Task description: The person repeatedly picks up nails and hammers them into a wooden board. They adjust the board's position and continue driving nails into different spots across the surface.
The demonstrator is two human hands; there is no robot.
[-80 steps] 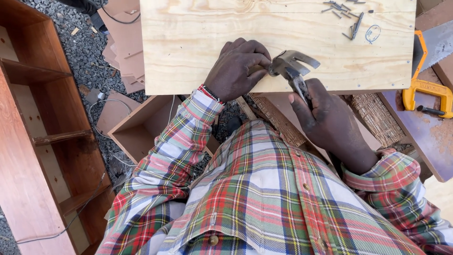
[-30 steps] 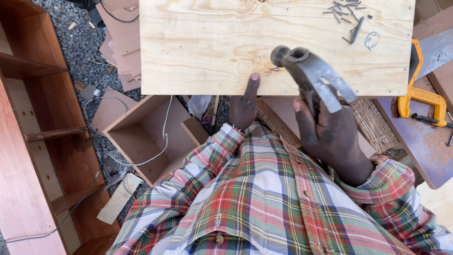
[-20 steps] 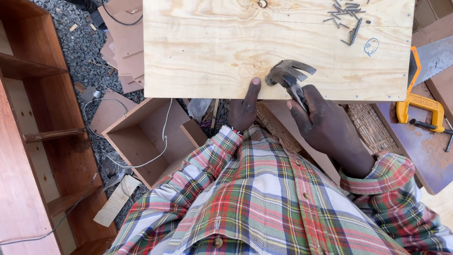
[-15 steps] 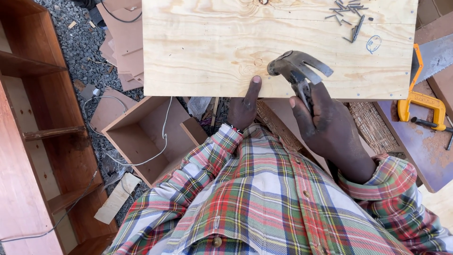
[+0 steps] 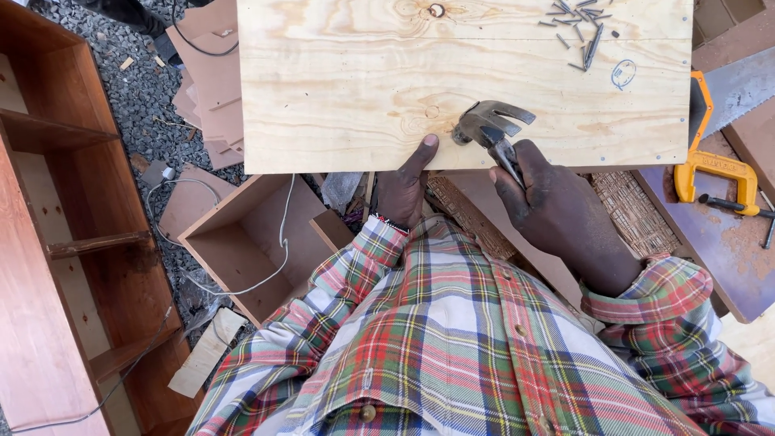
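Note:
A pale plywood board [image 5: 347, 81] lies flat in front of me. My right hand [image 5: 557, 210] grips the handle of a steel claw hammer [image 5: 488, 129], whose head rests down on the board near its front edge. My left hand [image 5: 404, 182] holds the board's front edge, thumb on top just left of the hammer head, fingers hidden underneath. A small pile of loose nails [image 5: 577, 24] lies at the board's far right corner.
A yellow clamp [image 5: 714, 161] and a hand saw blade [image 5: 739, 85] lie to the right. An open wooden box [image 5: 242, 242] with a white cord sits below the board on gravel. A brown shelf unit [image 5: 48, 202] lies at the left, with board offcuts [image 5: 214, 81] behind.
The hammer swung up and came back down onto the board several times. My left hand moved from on top of the board to gripping its front edge with the thumb up.

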